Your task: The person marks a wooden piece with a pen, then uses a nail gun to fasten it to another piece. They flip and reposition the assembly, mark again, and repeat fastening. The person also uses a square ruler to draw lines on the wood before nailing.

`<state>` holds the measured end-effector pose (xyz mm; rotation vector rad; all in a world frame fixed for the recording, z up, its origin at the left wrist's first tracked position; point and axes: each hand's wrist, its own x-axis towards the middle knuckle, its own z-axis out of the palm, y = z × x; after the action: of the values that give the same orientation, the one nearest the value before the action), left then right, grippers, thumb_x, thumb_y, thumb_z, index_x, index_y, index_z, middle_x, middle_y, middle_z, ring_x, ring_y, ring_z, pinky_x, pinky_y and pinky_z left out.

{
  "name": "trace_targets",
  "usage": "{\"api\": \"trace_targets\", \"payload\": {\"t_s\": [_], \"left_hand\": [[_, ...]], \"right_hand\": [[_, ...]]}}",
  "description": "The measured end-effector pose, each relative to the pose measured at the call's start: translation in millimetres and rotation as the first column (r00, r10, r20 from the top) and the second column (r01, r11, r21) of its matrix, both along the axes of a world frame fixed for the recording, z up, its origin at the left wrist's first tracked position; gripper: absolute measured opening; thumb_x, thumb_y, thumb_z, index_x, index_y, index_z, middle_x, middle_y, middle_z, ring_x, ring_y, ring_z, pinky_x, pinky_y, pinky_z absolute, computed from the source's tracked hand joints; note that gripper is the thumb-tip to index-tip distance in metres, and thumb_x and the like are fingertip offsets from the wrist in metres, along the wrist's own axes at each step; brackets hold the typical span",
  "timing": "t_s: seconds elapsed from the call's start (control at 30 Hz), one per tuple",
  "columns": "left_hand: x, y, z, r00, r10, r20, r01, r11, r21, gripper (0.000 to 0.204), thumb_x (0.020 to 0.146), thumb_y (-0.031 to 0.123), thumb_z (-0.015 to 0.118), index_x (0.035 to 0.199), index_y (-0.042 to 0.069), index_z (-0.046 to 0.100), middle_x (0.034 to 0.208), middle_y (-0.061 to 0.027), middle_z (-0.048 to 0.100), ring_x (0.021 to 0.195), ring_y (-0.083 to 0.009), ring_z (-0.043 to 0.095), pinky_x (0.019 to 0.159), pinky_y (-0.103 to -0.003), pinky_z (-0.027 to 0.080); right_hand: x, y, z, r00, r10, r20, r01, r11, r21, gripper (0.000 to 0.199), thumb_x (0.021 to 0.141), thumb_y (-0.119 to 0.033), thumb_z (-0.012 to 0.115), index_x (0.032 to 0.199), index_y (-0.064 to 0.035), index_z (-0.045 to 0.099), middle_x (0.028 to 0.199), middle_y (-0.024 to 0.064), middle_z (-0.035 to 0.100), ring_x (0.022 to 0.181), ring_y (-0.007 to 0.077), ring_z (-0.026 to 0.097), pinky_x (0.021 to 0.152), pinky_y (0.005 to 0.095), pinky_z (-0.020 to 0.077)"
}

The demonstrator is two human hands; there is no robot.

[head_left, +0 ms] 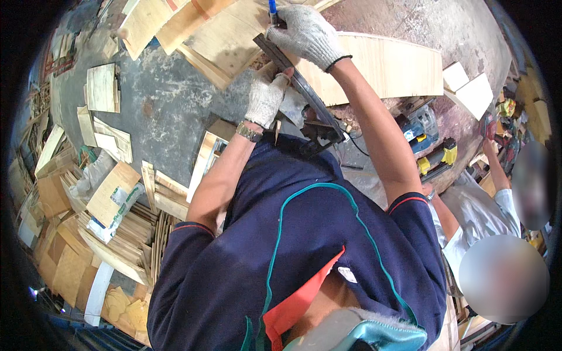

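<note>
A long dark metal bar (pixel 307 90) with a chunky fitting at its near end slants from my lap up to the plywood. My left hand (pixel 268 98), in a white knit glove with a bare thumb tip, closes on the bar near its far half. Just beyond it, my right hand (pixel 309 36), gloved too, pinches a blue pen-like marker (pixel 273 8) held upright by the bar's far end. Beneath and right of the bar lies a pale plywood board (pixel 386 65). More plywood pieces (pixel 216 35) lie at the far left of my hands.
To the right are a blue power tool (pixel 420 130) and a yellow-and-black tool (pixel 439 159). White-faced offcuts (pixel 473 96) lie beyond them. Stacked wood strips (pixel 129 234) fill the left. A co-worker in a pale shirt (pixel 483 210) sits close on my right.
</note>
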<state>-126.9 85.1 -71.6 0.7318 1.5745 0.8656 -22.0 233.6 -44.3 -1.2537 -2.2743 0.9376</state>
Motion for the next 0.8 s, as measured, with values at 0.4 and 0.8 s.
{"api": "trace_targets", "payload": {"t_s": [0.4, 0.8], "left_hand": [[0, 3, 20, 1.0, -0.014, 0.015, 0.016, 0.995, -0.103, 0.022, 0.097, 0.018, 0.068, 0.108, -0.001, 0.07, 0.074, 0.0011, 0.064, 0.065, -0.005, 0.052, 0.055, -0.024, 0.041], [62, 131, 17, 0.813, 0.301, 0.498, -0.377, 0.925, 0.056, 0.025, 0.102, 0.025, 0.061, 0.085, 0.009, 0.052, 0.061, 0.0005, 0.04, 0.045, -0.0106, 0.032, 0.042, -0.027, 0.028]], "right_hand": [[51, -11, 27, 0.905, -0.333, -0.265, 0.28, 0.935, -0.219, 0.028, 0.093, -0.029, 0.066, 0.087, -0.002, 0.071, 0.072, 0.01, 0.068, 0.066, 0.0156, 0.064, 0.062, 0.0341, 0.0499], [265, -176, 45, 0.22, -0.832, -0.51, 0.88, 0.395, -0.265, 0.024, 0.103, -0.02, 0.061, 0.115, -0.0008, 0.068, 0.087, 0.0074, 0.073, 0.068, 0.0089, 0.066, 0.055, 0.0198, 0.0443]]}}
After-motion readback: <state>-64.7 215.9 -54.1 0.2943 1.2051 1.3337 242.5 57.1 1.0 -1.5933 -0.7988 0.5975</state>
